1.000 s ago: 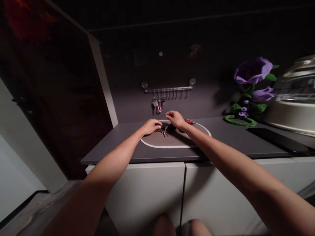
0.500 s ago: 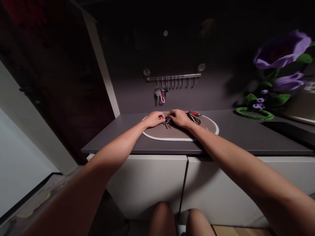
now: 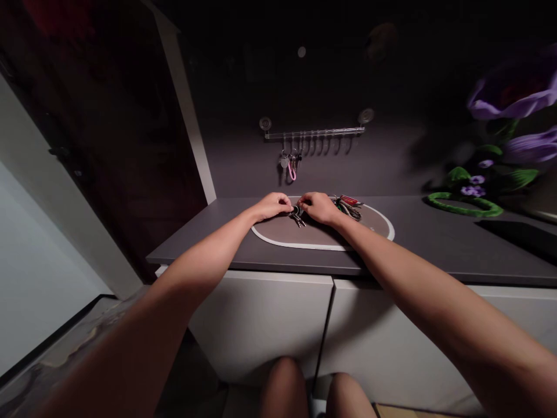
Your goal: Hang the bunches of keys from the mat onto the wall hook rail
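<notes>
A small bunch of keys (image 3: 298, 219) on a ring is held between my two hands, just above an oval mat (image 3: 300, 239) with a white rim. The fingertips of my left hand (image 3: 273, 205) pinch the ring from the left. From the right, my right hand (image 3: 319, 207) is closed on the same bunch with bent fingers; its exact grip is partly hidden. Just beyond my right wrist lies a heap of cords and keys (image 3: 348, 207) with a red item (image 3: 349, 200) on top.
A clear hook rail (image 3: 315, 134) on the dark wall carries keys with a pink loop (image 3: 292, 171) at its left end. Purple artificial flowers (image 3: 516, 96) with a green ring base (image 3: 465, 204) stand at the right of the grey counter (image 3: 418, 244). White cabinet doors (image 3: 270, 325) are below.
The camera view has shifted slightly, so the scene sits a little further right. Both hands stay at the keys, whose blades have swung a little to the right.
</notes>
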The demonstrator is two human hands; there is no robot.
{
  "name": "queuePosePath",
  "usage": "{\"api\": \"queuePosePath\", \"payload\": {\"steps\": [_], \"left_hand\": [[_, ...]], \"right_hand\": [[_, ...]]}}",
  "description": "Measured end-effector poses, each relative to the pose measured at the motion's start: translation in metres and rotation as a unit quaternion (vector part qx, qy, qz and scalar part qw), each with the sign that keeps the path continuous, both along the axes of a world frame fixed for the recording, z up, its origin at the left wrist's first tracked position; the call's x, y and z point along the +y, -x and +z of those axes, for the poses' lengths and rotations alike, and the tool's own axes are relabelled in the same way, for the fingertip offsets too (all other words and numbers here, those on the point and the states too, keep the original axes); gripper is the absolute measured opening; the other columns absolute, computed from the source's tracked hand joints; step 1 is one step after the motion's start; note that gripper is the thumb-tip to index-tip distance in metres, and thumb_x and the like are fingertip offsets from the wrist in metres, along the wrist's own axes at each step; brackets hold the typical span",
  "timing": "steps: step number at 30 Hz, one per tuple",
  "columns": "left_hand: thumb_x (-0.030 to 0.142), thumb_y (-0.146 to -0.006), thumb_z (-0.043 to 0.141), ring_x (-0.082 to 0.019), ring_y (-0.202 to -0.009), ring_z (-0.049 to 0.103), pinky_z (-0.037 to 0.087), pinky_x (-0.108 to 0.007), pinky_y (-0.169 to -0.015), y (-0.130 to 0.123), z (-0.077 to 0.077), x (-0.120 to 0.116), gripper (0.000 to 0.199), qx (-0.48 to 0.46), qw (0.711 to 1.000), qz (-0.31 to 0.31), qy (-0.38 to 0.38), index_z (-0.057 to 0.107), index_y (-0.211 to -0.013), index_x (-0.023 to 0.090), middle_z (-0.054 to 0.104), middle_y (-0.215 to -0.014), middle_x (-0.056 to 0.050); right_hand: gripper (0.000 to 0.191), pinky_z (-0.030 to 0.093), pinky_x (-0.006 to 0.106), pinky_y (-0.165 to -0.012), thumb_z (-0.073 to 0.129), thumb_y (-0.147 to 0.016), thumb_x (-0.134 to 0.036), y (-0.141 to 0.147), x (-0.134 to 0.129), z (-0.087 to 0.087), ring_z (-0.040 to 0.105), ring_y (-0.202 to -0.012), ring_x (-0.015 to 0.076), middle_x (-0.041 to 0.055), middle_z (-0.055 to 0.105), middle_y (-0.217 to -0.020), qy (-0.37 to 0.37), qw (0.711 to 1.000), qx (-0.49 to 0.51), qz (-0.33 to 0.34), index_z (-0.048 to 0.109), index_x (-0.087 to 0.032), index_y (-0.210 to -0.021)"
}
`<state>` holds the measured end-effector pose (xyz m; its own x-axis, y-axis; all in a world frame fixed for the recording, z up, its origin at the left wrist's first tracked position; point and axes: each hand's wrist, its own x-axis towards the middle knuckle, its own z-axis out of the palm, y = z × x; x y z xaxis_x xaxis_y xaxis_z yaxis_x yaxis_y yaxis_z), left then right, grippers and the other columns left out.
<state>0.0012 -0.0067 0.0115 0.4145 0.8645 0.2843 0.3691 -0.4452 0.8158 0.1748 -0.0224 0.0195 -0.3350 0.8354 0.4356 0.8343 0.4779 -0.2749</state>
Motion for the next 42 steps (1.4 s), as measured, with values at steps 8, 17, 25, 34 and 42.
{"api": "queuePosePath", "payload": {"steps": [8,17,25,34,42], "left_hand": [[0.021,-0.061,0.070,-0.005,-0.046,0.046,0.035,-0.020,-0.050,0.003,0.004,0.002,0.020,-0.153,0.985,-0.003,0.081,0.054,-0.069,0.012,0.052,-0.053,0.004],[0.010,-0.066,0.067,-0.007,-0.062,0.058,0.044,-0.021,-0.064,0.002,0.010,0.003,0.015,-0.297,0.947,-0.036,0.116,0.052,-0.070,0.010,0.061,-0.066,-0.002],[0.010,-0.071,0.064,-0.007,-0.066,0.059,0.046,-0.023,-0.069,0.001,0.016,0.001,0.014,-0.376,0.918,-0.066,0.110,0.050,-0.072,0.012,0.063,-0.074,-0.002],[0.013,-0.070,0.065,-0.006,-0.065,0.055,0.046,-0.023,-0.070,-0.007,0.020,-0.009,0.018,-0.397,0.907,-0.082,0.116,0.047,-0.072,0.013,0.061,-0.078,0.000],[0.014,-0.071,0.065,-0.006,-0.067,0.056,0.046,-0.023,-0.072,-0.011,0.017,-0.009,0.017,-0.406,0.900,-0.093,0.127,0.047,-0.073,0.013,0.061,-0.083,-0.002]], "right_hand": [[0.022,0.041,0.023,-0.076,0.049,-0.080,-0.023,0.001,0.001,-0.001,0.061,-0.085,0.0169,0.0079,0.068,-0.093,-0.007,1.000,0.011,0.012,0.067,-0.016,-0.092],[0.024,0.042,0.026,-0.078,0.048,-0.081,-0.025,0.001,-0.002,-0.001,0.061,-0.086,0.0176,0.0076,0.068,-0.095,-0.024,0.998,0.043,0.025,0.065,-0.016,-0.095],[0.026,0.042,0.028,-0.082,0.047,-0.083,-0.031,0.004,-0.009,0.002,0.059,-0.086,0.0152,0.0054,0.066,-0.097,-0.059,0.982,0.162,0.077,0.063,-0.018,-0.099],[0.029,0.044,0.027,-0.077,0.046,-0.082,-0.037,0.005,-0.003,0.001,0.057,-0.081,0.0145,0.0060,0.065,-0.093,-0.077,0.958,0.245,0.127,0.062,-0.016,-0.096],[0.031,0.044,0.026,-0.069,0.051,-0.077,-0.042,0.005,0.002,-0.002,0.054,-0.071,0.0121,0.0054,0.063,-0.088,-0.062,0.941,0.303,0.136,0.061,-0.016,-0.091]]}}
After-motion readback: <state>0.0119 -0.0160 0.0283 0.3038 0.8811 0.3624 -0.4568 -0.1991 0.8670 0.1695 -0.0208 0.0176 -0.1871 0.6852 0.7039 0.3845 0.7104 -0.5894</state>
